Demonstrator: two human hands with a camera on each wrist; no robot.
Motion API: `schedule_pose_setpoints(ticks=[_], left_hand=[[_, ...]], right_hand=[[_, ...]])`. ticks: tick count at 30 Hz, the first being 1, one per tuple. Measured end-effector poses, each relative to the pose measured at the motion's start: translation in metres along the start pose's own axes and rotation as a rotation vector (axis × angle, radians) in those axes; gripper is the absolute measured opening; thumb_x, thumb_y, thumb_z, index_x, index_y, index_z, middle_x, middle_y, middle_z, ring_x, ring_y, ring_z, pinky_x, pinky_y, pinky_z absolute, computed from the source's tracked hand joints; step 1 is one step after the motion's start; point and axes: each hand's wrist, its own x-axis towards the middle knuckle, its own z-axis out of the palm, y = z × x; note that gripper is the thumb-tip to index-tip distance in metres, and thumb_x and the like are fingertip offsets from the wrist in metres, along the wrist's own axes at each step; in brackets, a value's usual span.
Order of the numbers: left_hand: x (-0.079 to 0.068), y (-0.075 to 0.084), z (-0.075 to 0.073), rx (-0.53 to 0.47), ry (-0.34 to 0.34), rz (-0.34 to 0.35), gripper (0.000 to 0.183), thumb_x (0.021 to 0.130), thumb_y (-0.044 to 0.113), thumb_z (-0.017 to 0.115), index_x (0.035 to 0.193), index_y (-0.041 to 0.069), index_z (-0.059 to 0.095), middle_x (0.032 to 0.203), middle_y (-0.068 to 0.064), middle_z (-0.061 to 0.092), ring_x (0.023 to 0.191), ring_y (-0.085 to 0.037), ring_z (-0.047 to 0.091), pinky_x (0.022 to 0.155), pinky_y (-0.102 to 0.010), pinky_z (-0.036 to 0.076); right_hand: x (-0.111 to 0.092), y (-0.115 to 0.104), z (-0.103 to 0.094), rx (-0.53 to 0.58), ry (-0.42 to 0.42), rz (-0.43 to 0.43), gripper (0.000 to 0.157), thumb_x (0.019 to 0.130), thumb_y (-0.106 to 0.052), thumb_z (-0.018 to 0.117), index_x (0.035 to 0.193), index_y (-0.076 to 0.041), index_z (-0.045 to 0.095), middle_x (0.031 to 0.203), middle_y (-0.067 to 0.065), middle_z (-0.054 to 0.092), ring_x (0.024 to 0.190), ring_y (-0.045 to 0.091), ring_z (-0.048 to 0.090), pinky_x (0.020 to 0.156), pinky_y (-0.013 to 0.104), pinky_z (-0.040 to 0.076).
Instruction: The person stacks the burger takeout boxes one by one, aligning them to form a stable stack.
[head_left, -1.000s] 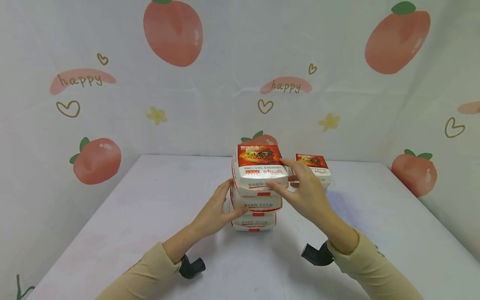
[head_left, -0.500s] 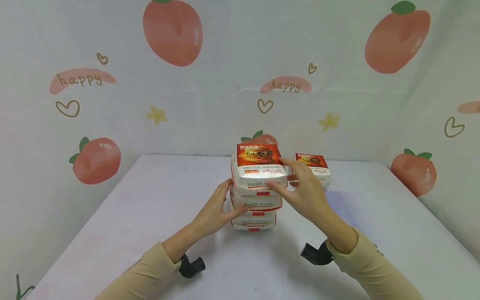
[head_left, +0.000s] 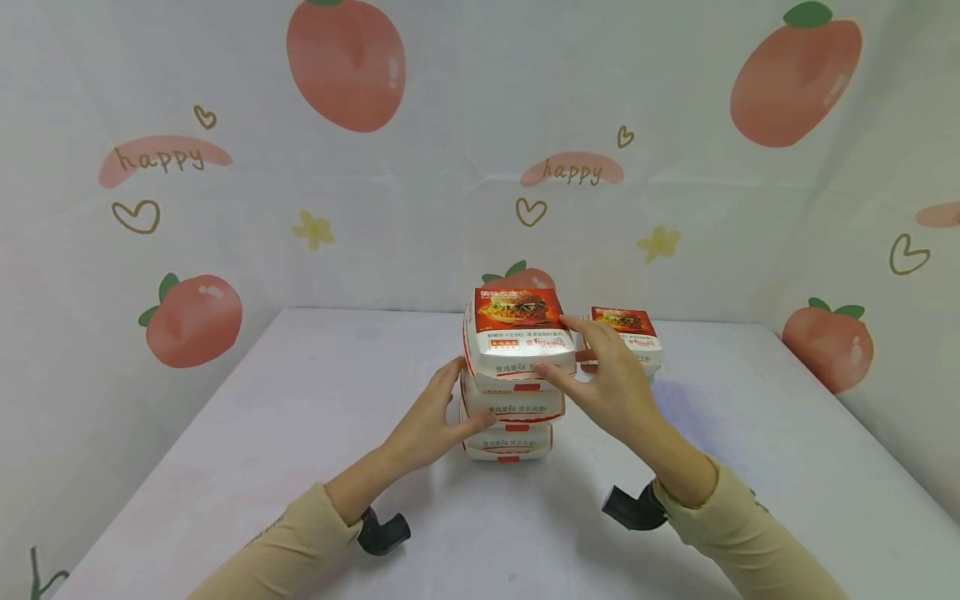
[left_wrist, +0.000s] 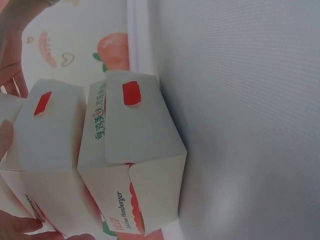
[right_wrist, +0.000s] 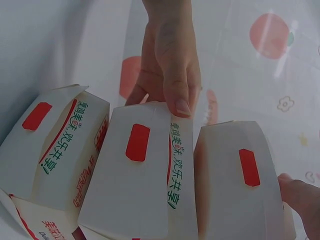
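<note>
Three white burger boxes with red tabs stand in a stack at the centre of the head view. The top box [head_left: 506,333] carries a burger picture and sits slightly skewed over the middle box [head_left: 528,408]; beneath is the bottom box [head_left: 510,448]. My left hand [head_left: 423,429] grips the middle box, thumb on its front and fingers along its left side, as the right wrist view also shows. With my right hand [head_left: 617,387] I hold the top box by its right side, thumb at the front, some fingers hidden. The bottom box [left_wrist: 140,145] rests on the table, untouched.
Another burger box [head_left: 630,329] shows behind my right hand, toward the table's back right. White table [head_left: 322,392] surface extends to both sides. A fruit-printed cloth [head_left: 420,192] hangs behind. Black wrist mounts [head_left: 384,535] stick out under both forearms.
</note>
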Motion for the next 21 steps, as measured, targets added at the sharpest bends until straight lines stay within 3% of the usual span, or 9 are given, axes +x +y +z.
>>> schedule_pose_setpoints(ticks=[21], left_hand=[[0.0007, -0.0013, 0.0005, 0.003, 0.001, -0.001, 0.087, 0.083, 0.038, 0.069, 0.149, 0.012, 0.020, 0.152, -0.005, 0.026, 0.142, -0.025, 0.027, 0.109, -0.047, 0.038]], right_hand=[[-0.0003, -0.0014, -0.0032, 0.006, -0.017, -0.001, 0.070, 0.078, -0.035, 0.074, 0.135, -0.008, 0.045, 0.130, 0.013, 0.052, 0.091, 0.029, 0.064, 0.072, 0.038, 0.057]])
